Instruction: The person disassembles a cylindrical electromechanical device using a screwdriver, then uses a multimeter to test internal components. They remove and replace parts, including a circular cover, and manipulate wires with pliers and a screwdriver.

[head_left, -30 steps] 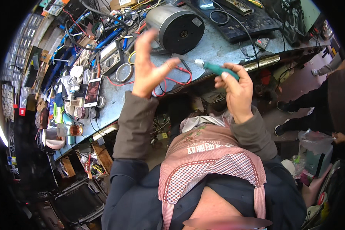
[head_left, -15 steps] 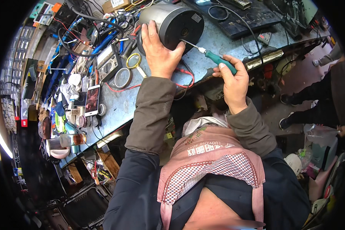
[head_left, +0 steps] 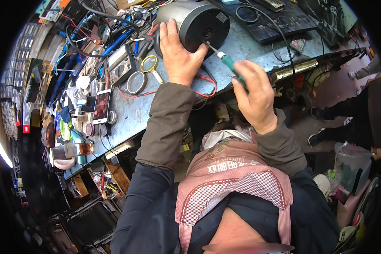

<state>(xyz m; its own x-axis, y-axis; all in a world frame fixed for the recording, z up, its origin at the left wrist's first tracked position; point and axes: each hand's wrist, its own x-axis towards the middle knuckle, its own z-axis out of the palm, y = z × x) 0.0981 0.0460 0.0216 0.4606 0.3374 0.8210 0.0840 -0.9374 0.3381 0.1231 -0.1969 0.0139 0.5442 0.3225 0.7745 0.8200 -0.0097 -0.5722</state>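
A brushed-metal kettle [head_left: 170, 16] lies on its side on the bench, its round black base [head_left: 211, 30] turned toward me. My left hand [head_left: 178, 63] steadies it, with the fingers along the metal side and the thumb against the base's lower rim. My right hand [head_left: 256, 95] is closed round the green handle of a screwdriver [head_left: 227, 61]. The shaft slants up to the left, and its tip meets the base near the lower edge, close to my left thumb. Whatever the tip sits in is too small to make out.
Left of the kettle lie a yellow-rimmed magnifying glass [head_left: 149, 64], a round tin [head_left: 136, 83], a multimeter [head_left: 122, 65] and a phone [head_left: 102, 106]. Red and black leads cross the blue bench [head_left: 127, 116]. A black panel [head_left: 269, 21] lies at the far right. Another person's legs [head_left: 343, 103] stand at right.
My right hand has turned and shifted its grip on the screwdriver, covering more of the handle. The tip stays at the kettle's base, and my left hand holds its place.
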